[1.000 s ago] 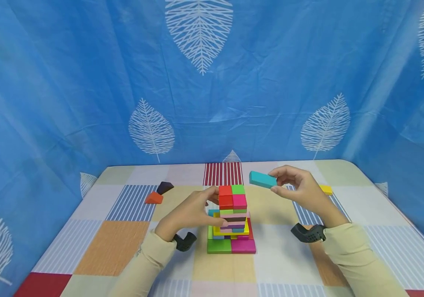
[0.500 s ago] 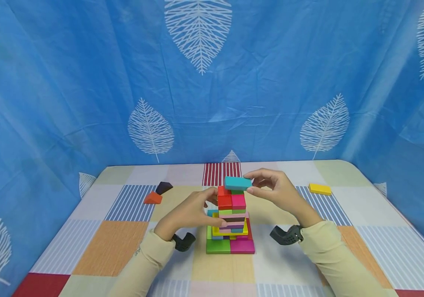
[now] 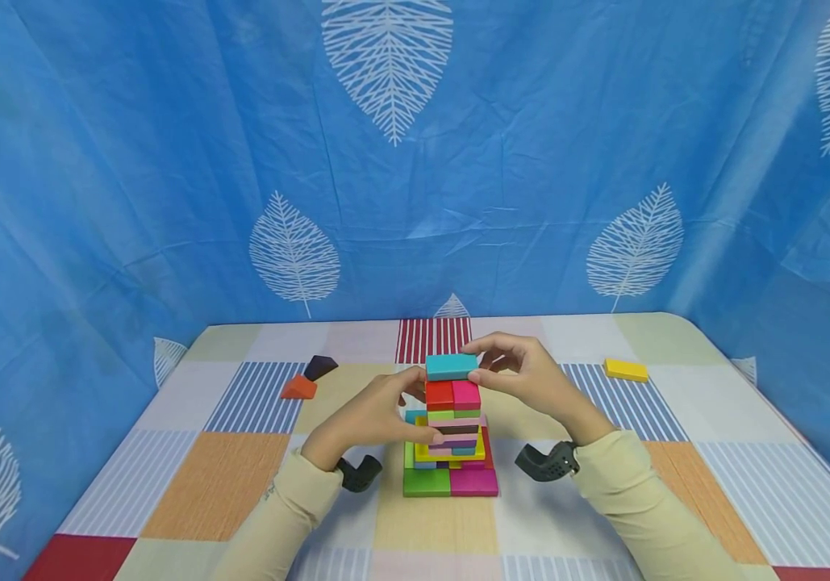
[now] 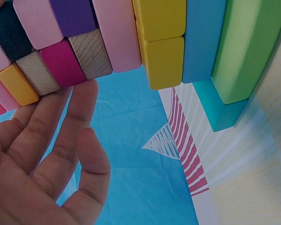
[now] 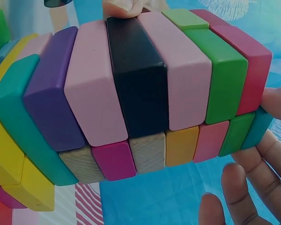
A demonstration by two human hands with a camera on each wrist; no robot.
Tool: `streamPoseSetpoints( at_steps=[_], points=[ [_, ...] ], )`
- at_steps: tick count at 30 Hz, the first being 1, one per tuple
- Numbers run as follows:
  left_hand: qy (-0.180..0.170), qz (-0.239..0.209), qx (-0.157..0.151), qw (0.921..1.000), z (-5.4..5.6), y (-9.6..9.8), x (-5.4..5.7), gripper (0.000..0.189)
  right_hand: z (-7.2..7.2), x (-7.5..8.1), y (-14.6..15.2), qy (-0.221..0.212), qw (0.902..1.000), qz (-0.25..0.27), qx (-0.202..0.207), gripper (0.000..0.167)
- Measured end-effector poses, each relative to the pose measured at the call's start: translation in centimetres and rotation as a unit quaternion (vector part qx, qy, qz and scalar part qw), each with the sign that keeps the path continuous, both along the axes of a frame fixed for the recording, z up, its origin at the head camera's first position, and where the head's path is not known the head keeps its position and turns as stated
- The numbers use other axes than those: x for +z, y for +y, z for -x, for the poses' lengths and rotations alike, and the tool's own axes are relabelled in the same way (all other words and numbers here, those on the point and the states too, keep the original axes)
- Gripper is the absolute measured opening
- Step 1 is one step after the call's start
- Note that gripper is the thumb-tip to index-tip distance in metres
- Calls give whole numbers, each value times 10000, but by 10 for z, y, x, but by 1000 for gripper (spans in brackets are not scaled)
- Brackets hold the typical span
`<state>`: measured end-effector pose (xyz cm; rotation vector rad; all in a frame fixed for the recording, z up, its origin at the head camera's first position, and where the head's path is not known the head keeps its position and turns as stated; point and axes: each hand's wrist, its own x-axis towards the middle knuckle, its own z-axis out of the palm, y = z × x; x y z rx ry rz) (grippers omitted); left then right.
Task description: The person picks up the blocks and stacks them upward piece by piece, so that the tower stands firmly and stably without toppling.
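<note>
A teal block [image 3: 451, 368] lies flat across the top of a tower of colourful wooden blocks [image 3: 452, 397]. My right hand [image 3: 523, 379] pinches its right end, thumb in front and fingers behind. In the right wrist view that teal end [image 5: 257, 129] shows between the thumb [image 5: 277, 101] and the fingers. From the left, my left hand [image 3: 378, 410] holds the tower midway up. Its thumb is on the front, by the black and pink blocks [image 5: 136, 89], while its fingers [image 4: 84, 101] reach the back side.
A yellow block [image 3: 626, 370] lies at the right on the checked cloth [image 3: 200, 484]. Orange [image 3: 300, 387] and black [image 3: 321, 367] wedge-shaped pieces lie at the left. Green and magenta flat blocks [image 3: 476, 482] form the tower's wide base. A blue curtain [image 3: 415, 226] hangs behind.
The right hand has carried the teal block leftward from beside the tower, then down onto its top. The left hand has stayed on the tower.
</note>
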<state>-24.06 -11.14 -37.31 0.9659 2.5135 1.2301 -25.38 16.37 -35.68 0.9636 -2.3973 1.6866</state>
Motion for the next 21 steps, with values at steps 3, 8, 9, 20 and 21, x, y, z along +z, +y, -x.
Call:
streamPoseSetpoints(
  at_steps=[3, 8, 9, 20, 21],
  points=[
    [-20, -9, 1, 10000, 0, 0, 0, 64, 0, 1, 0, -31, 10000, -9, 24, 32],
    [-49, 16, 33, 10000, 0, 1, 1, 63, 1, 3, 5, -28, 9999, -91, 60, 40],
    [-46, 17, 31, 10000, 0, 1, 1, 64, 1, 4, 8, -13, 9999, -112, 30, 42],
    [-37, 103, 35, 9999, -1, 1, 2, 59, 7, 16, 72, -106, 9954, 17, -957, 27],
    [-36, 104, 27, 9999, -1, 1, 2, 59, 8, 16, 79, -121, 9948, 126, -1007, 25]
  ],
)
